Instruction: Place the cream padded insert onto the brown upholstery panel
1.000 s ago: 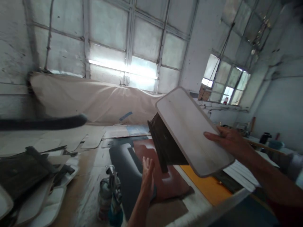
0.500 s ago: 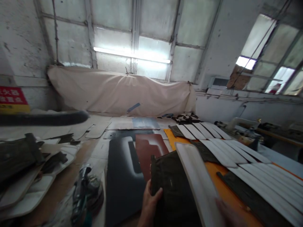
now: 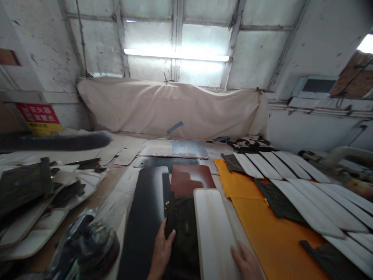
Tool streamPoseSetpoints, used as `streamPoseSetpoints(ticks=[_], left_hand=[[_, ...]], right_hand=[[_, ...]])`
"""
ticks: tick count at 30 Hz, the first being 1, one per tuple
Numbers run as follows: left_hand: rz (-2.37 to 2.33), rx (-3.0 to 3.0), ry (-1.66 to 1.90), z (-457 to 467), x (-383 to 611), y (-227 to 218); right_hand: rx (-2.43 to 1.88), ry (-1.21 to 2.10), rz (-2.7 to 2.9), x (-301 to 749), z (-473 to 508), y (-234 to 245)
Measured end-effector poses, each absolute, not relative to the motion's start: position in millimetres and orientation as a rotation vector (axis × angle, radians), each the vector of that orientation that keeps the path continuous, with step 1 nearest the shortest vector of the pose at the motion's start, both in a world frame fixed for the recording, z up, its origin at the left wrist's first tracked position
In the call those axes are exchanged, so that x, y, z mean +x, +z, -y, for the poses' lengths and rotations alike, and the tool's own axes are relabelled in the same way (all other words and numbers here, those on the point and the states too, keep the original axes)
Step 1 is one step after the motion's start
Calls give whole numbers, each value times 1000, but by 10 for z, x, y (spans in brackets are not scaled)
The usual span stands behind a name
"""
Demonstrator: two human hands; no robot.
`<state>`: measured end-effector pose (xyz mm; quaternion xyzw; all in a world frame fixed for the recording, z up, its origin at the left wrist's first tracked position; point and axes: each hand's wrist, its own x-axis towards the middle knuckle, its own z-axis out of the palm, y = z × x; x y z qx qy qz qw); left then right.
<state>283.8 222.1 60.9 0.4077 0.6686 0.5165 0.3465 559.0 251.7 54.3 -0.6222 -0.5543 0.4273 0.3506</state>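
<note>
Here, from the head camera, the left hand (image 3: 161, 249) pinches the dark fabric piece's (image 3: 183, 229) left edge, while the right hand (image 3: 247, 261) grips the white board's (image 3: 214, 233) near right edge; both pieces run lengthwise away from the person, side by side.

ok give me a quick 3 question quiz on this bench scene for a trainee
1. True or false: the left hand rests on the dark fabric piece.
2. Which hand touches the white panel? A) left B) right C) neither
3. What colour is the sheet to the right of the white panel?

Key: 1 true. 2 B, the right hand is at the panel's lower right edge. 3 orange.
</note>
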Motion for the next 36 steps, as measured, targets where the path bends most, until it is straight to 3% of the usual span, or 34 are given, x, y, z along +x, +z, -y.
streamPoseSetpoints(ticks=[8, 14, 22, 31, 36], left_hand=[[-1938, 1179, 1229, -3411, 2039, 344], [-2039, 1226, 1195, -3542, 2061, 86], [-2041, 1280, 1109, -3642, 2193, 114], [-2090, 1055, 1020, -3502, 2177, 153], [-1999, 897, 1094, -3401, 2145, 232]], right_hand=[[-1584, 1023, 1660, 4742, -3670, 177], [-1667, 952, 1732, 4768, -3822, -25], [-1759, 704, 1907, 4855, -3820, -133], [-1754, 275, 2156, 4708, -3674, 100], [-1293, 471, 2150, 4034, -3474, 325]])
